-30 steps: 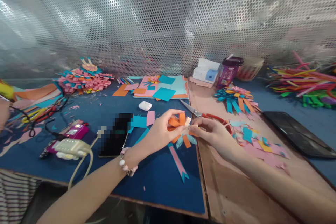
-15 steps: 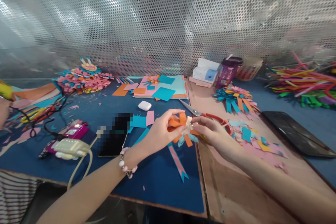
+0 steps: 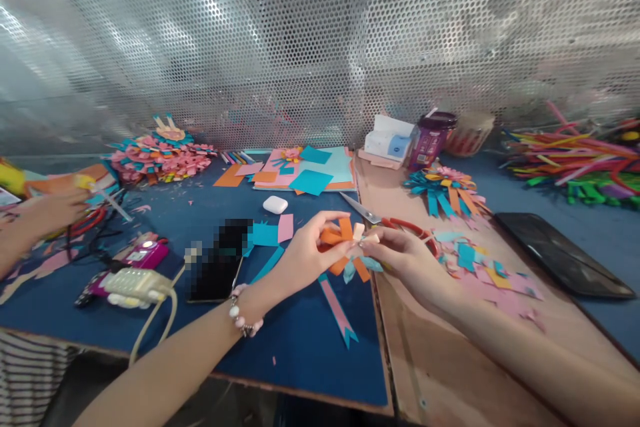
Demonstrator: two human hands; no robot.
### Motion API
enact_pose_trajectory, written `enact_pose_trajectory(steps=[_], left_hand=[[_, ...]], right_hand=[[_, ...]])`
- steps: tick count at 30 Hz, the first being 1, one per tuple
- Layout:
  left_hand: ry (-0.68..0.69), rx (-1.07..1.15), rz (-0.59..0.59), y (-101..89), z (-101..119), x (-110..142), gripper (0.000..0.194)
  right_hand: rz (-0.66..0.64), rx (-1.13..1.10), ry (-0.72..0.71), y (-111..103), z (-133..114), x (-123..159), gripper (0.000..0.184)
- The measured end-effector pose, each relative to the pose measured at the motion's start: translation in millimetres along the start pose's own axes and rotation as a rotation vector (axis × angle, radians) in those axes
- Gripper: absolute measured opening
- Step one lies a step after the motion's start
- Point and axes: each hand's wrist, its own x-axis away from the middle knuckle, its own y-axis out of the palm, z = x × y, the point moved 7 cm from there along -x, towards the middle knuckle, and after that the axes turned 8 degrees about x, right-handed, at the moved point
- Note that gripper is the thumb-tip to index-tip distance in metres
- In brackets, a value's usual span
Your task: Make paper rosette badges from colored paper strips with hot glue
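Another person's hand [image 3: 65, 208] reaches farther over the blue tabletop [image 3: 310, 347] before perforated metal [image 3: 310, 47].

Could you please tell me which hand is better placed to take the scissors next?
Probably the right hand: it is beside the orange-handled scissors, while the left hand grips the paper flower farther off.

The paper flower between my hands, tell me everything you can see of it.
The paper flower looks made of thin bent strips: orange loops on its left side, paler cream strips near the middle, and flat orange and light blue pieces fanning out below. It looks unfinished. The left hand pinches the orange loops, while the fingertips of the right hand are at the cream strips. It is held near the blue tabletop's right edge; its underside is hidden.
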Motion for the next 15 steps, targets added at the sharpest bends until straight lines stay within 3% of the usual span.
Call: enact_pose_trajectory(steps=[15], left_hand=[[-0.008,0.065,0.023,3.8,4,1,0.039]], right_hand=[[0.060,0.063,-0.060,-3,-8,4,0.032]])
